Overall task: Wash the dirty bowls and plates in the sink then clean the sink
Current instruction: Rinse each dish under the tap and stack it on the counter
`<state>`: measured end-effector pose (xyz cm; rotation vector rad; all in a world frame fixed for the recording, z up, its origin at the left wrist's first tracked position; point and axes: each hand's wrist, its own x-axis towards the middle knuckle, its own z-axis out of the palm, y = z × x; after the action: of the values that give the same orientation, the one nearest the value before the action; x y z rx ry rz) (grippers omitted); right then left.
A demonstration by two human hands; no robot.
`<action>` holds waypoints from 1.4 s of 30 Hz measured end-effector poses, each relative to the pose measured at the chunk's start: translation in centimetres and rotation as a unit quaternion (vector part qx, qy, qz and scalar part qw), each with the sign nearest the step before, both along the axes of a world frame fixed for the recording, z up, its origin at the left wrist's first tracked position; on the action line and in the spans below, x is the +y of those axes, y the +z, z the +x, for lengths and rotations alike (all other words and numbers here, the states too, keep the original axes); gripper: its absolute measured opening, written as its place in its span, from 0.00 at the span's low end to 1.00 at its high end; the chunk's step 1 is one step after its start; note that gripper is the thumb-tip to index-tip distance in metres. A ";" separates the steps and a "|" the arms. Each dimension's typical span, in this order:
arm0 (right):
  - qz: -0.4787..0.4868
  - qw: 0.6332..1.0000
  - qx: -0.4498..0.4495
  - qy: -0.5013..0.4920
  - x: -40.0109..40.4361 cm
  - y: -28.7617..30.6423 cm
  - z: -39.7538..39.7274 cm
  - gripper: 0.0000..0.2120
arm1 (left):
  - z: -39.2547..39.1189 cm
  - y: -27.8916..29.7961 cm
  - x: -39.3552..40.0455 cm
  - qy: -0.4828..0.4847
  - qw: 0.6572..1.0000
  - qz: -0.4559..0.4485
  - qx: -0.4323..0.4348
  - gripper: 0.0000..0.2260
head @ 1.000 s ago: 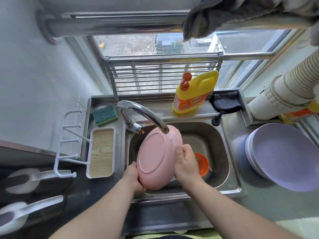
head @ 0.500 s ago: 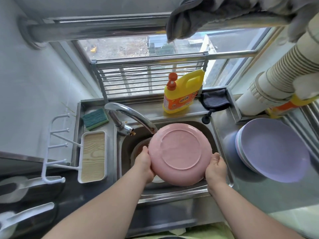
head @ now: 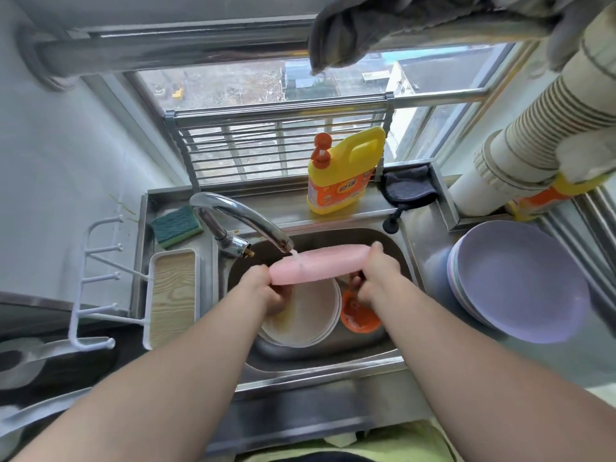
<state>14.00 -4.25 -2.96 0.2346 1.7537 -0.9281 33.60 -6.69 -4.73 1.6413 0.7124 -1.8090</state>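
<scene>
I hold a pink plate [head: 320, 266] nearly edge-on over the steel sink [head: 320, 356], right under the spout of the faucet [head: 246, 219], where water runs onto its rim. My left hand [head: 266, 290] grips the plate's left edge and my right hand [head: 378, 276] grips its right edge. Below the plate, inside the sink, lie stacked white bowls [head: 308, 316] with yellowish residue and an orange strainer [head: 358, 316].
A stack of purple plates [head: 516, 280] sits on the counter to the right. A yellow detergent bottle [head: 343, 171], a dark cloth [head: 408, 188] and a green sponge [head: 176, 225] rest on the ledge behind the sink. A white soap tray [head: 171, 295] stands at the left.
The pink plate has tipped from facing me with its underside to nearly edge-on under the faucet. The bowls and strainer below it have come into view.
</scene>
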 end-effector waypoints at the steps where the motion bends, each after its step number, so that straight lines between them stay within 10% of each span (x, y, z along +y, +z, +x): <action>1: -0.010 1.000 0.002 0.005 -0.7 0.6 1.1 0.17 | 0.6 -0.2 0.5 0.005 1.000 0.017 0.000 0.13; 18: -0.125 0.891 0.221 0.376 1.4 0.7 8.6 0.19 | 5.8 -5.0 8.5 -0.084 0.996 0.011 -0.042 0.14; 26: -0.120 0.937 0.221 0.242 7.7 -3.4 1.2 0.15 | 3.1 -3.5 7.2 -0.134 0.979 -0.094 -0.125 0.17; 36: -0.043 0.999 0.008 0.019 9.1 -5.2 -3.9 0.15 | -2.5 -1.2 1.8 -0.295 0.878 -0.265 -0.269 0.14; 42: 0.005 1.000 -0.014 -0.002 6.8 -4.1 -5.1 0.14 | -1.5 -2.6 0.1 -0.217 0.965 -0.106 -0.099 0.11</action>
<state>8.88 2.57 -7.01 0.2571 1.7324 -0.9159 32.13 -6.55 -7.31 1.8974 0.0648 -1.8921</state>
